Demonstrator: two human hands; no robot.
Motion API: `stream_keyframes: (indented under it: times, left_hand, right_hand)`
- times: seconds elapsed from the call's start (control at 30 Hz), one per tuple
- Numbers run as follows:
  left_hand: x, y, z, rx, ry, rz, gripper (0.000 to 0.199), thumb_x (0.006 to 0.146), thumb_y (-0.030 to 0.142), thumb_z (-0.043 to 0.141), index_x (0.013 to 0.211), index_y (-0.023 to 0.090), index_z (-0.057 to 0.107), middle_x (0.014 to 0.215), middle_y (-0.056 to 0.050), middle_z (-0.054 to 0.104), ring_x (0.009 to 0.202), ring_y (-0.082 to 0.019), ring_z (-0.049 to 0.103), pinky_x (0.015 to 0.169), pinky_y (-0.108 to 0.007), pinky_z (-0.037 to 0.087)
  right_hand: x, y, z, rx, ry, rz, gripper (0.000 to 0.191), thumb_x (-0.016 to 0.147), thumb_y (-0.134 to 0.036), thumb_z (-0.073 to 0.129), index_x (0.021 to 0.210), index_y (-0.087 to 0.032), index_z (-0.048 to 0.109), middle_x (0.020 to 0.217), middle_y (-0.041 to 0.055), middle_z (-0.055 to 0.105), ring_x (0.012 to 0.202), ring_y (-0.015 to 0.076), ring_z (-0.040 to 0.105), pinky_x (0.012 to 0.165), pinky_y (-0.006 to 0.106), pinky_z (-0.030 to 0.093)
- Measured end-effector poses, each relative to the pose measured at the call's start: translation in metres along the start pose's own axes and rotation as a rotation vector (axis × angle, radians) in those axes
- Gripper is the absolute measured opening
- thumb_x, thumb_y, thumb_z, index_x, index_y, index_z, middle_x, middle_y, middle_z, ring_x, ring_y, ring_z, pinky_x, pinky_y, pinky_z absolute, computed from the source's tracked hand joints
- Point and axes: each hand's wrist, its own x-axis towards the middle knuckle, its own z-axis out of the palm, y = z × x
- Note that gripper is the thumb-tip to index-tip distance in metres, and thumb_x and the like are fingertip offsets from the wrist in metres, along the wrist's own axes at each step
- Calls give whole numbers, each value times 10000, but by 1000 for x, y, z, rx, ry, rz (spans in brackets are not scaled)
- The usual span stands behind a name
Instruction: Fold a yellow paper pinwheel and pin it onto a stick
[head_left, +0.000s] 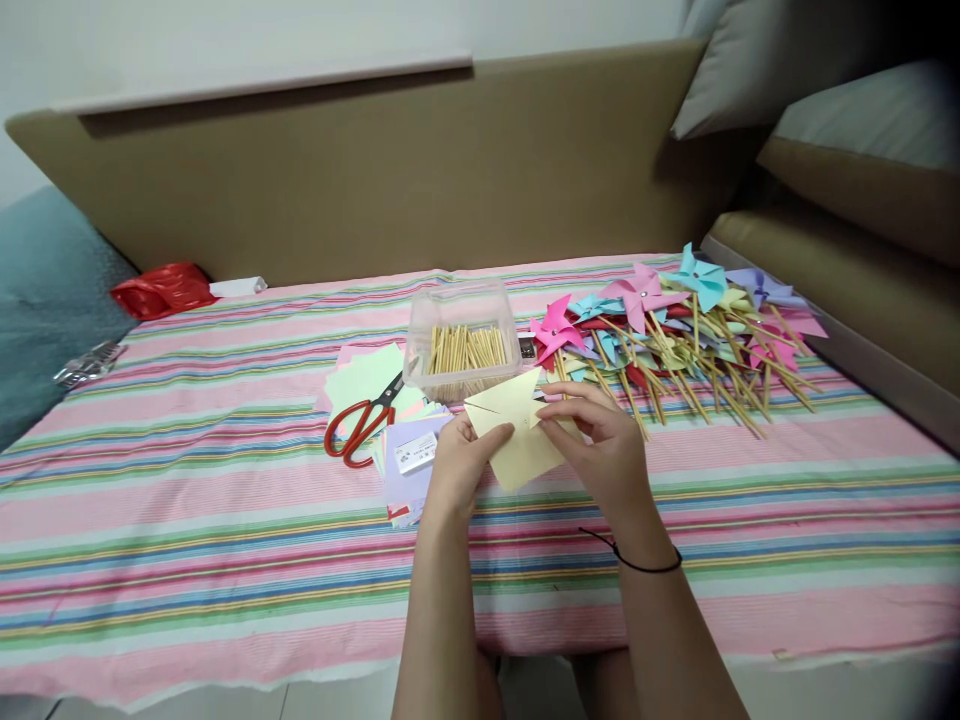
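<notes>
A pale yellow paper square [517, 462] with slits cut in from its corners is held up between both hands. My left hand [463, 462] grips its left side, thumb on top. At the right side, my right hand [600, 435] pinches a corner flap of the paper between thumb and fingers. Just beyond the hands stands a clear plastic box [461, 305] full of thin wooden sticks [465, 350]. Red-handled scissors [364, 425] lie to the left on sheets of coloured paper [371, 375]. A small white box [416, 453] rests on a purple paper sheet [405, 485].
Finished paper pinwheels [645, 297] on sticks lie heaped at the right. A red plastic bag [165, 290] and a white object [238, 287] are at the back left, with a clear crinkled packet [90, 363] nearby. A striped cloth [225, 560] covers the surface; cushions [862, 150] stand at the right.
</notes>
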Motion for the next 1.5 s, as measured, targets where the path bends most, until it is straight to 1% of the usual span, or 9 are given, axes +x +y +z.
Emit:
stream_keyframes:
  times: [0.13, 0.57, 0.67, 0.77, 0.83, 0.93, 1.07, 1.23, 1.5]
  left_hand:
    - [-1, 2, 3, -26, 3, -5, 430, 629, 277, 803, 1017, 122, 704, 933, -105, 766, 903, -248, 704, 838, -341, 526]
    - [-2, 3, 4, 69, 30, 56, 447, 625, 275, 818, 1040, 141, 719, 1090, -112, 741, 936, -262, 704, 744, -307, 542]
    - [-1, 4, 4, 129, 79, 72, 424, 625, 275, 803, 1016, 132, 725, 1035, -112, 755, 881, -261, 712, 701, -308, 541]
    - [1, 3, 1, 222, 110, 90, 410, 611, 275, 802, 989, 133, 730, 991, -112, 762, 856, -267, 710, 686, -316, 539]
    - [3, 2, -2, 291, 97, 107, 392, 607, 278, 802, 969, 143, 734, 978, -110, 763, 861, -273, 707, 689, -321, 536]
    - [3, 2, -4, 373, 51, 105, 345, 625, 292, 792, 937, 154, 735, 951, -105, 764, 852, -272, 700, 689, -323, 530]
    - [1, 3, -2, 390, 33, 72, 313, 619, 287, 793, 898, 157, 739, 870, -89, 763, 770, -251, 691, 653, -313, 516]
    - [-2, 4, 1, 318, 59, 78, 304, 565, 263, 817, 841, 158, 747, 818, -73, 759, 716, -232, 677, 635, -303, 504]
    - [-7, 6, 7, 100, 12, 15, 366, 621, 322, 808, 932, 145, 725, 753, -59, 756, 636, -183, 670, 596, -269, 505]
  right_hand:
    - [1, -4, 1, -61, 4, -94, 134, 813, -160, 640, 791, -244, 742, 1042, 69, 690, 977, 226, 661, 848, 391, 529]
    - [0, -8, 4, -60, -46, -96, 159, 827, -178, 621, 828, -263, 755, 1138, 68, 659, 944, 205, 664, 863, 394, 548]
    - [0, -7, 5, 2, -40, 11, 145, 809, -219, 652, 927, -245, 732, 1186, 81, 641, 1000, 218, 652, 846, 378, 546]
    - [0, -3, 5, 183, -33, 302, 462, 766, -330, 717, 1198, -228, 589, 1187, 105, 657, 938, 214, 679, 788, 362, 557]
    - [-1, 0, 5, 297, -65, 496, 645, 729, -393, 751, 1287, -219, 480, 1060, 91, 717, 878, 213, 698, 767, 357, 558]
    - [-2, 4, 4, 325, -86, 634, 694, 691, -393, 772, 1283, -221, 454, 824, 26, 746, 797, 219, 708, 698, 337, 550]
    - [-3, 4, 2, 337, -73, 656, 704, 646, -358, 792, 1261, -237, 471, 747, -2, 735, 686, 207, 699, 596, 297, 529]
    - [-5, 3, 0, 364, -122, 651, 722, 638, -341, 803, 1268, -251, 463, 774, 7, 743, 683, 217, 708, 606, 322, 548]
    - [-4, 4, 1, 369, -47, 644, 686, 630, -333, 809, 1227, -247, 481, 765, 27, 751, 710, 237, 723, 573, 309, 553]
